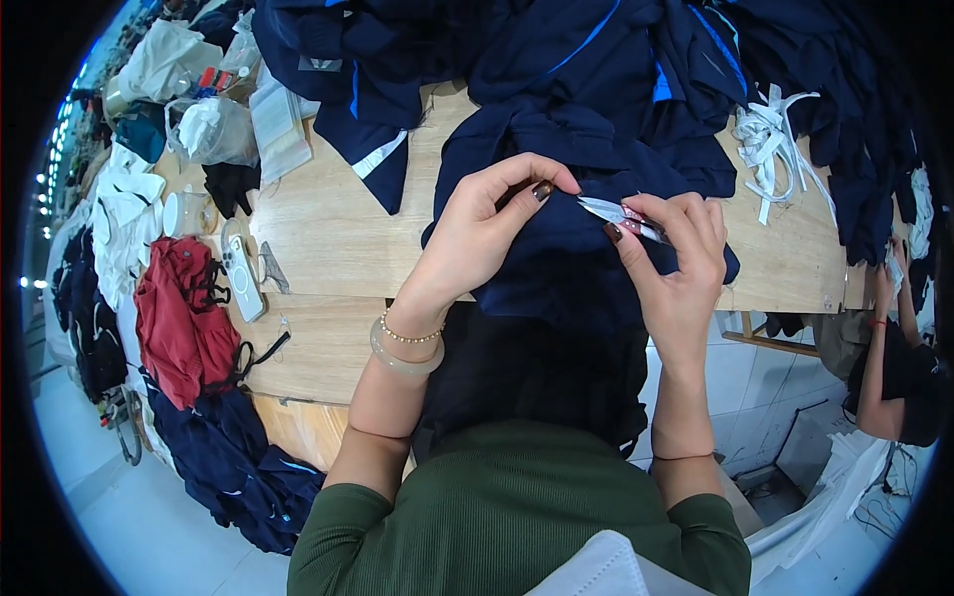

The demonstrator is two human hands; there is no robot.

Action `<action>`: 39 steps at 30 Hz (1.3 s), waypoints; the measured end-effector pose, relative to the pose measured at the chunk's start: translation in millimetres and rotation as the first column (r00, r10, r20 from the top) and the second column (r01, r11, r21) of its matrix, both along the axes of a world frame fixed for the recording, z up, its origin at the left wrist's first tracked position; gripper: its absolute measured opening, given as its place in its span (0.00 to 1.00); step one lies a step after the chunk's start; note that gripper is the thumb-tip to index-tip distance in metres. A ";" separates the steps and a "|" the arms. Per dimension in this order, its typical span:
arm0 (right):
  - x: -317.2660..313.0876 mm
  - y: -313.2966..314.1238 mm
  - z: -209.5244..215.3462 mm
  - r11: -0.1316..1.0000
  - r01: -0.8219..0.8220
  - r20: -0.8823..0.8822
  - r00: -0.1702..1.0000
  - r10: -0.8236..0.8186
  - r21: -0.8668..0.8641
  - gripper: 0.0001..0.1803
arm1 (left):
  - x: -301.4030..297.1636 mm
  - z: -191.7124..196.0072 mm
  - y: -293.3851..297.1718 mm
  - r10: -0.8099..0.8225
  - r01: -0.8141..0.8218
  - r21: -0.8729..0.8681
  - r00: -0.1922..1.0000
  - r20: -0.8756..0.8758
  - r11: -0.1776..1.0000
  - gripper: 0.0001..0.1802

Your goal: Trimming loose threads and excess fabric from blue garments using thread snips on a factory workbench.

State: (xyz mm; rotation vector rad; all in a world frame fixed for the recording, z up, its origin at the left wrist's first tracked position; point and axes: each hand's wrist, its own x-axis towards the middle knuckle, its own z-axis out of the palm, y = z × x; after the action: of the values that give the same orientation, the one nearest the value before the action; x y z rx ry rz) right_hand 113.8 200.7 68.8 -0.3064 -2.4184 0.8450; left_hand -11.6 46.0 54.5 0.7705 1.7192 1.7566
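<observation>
A navy garment (576, 268) lies across the table's near edge and hangs over my lap. Above it, my right hand (686, 243) is closed around small thread snips (624, 215), whose pointed silver blades aim left toward my other hand. The snips have a reddish patterned part between my fingers. My left hand (489, 214) is raised over the same garment, thumb and forefinger pinched together close to the blade tips. Whatever lies in that pinch is too small to make out. A gold-coloured bracelet and a pale bangle circle my left wrist.
More navy garments with blue trim (596, 50) pile along the far side. White tapes (775, 139) lie at the right. A red bag (184, 318), a phone (241, 278) and plastic bags (214, 129) crowd the left. At the far right another person's arm (879, 368) shows.
</observation>
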 end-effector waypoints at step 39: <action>-6.8 -21.6 -9.0 0.994 0.092 -0.058 0.994 -0.096 -0.063 0.13 | 3.4 2.4 1.9 0.074 -0.073 0.015 0.997 -0.030 0.997 0.12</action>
State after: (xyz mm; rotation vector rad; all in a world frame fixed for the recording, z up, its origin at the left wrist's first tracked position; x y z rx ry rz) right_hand 107.0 179.1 59.9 -0.4088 -2.3065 0.8732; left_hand -8.2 47.9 56.9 0.7527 1.7777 1.8164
